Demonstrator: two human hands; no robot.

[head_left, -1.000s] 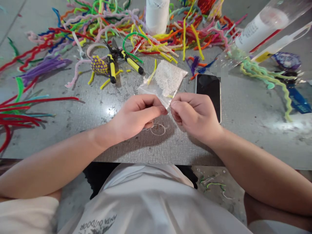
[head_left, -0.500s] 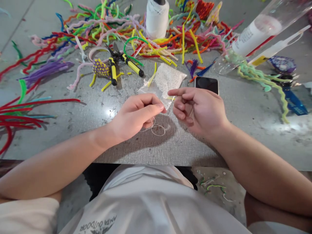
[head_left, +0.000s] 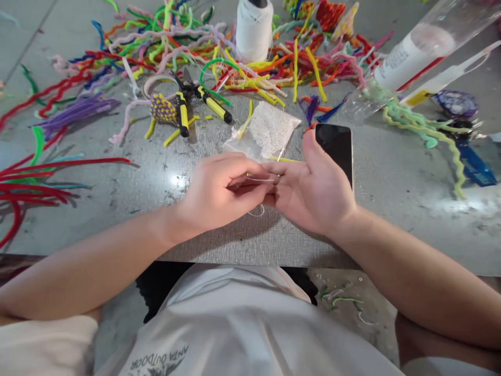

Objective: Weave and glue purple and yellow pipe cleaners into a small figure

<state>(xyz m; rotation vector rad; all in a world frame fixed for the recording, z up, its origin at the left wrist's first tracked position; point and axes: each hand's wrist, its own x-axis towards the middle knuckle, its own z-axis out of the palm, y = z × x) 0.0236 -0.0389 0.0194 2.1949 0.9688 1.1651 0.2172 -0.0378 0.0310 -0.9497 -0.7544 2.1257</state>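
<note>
My left hand [head_left: 225,190] is closed, thumb and fingers pinching a thin pale thread [head_left: 260,179]. A loop of the thread hangs below the fingers over the grey table. My right hand [head_left: 313,188] is palm up and open, its thumb raised, and its fingers meet the fingertips of my left hand. Something tiny may lie at the right fingers, too small to tell. Just beyond the hands lies a clear plastic bag [head_left: 272,125] of small clear beads.
A phone [head_left: 334,143] lies behind my right hand. Yellow-black pliers [head_left: 182,112], a white thread spool [head_left: 253,31], colourful fuzzy stems [head_left: 148,47], red stems [head_left: 35,188] and a clear bottle [head_left: 415,52] are on the table [head_left: 410,230].
My right hand has turned palm up, its fingers opened out and its thumb lifted. My left hand has moved slightly right, and the two hands now meet.
</note>
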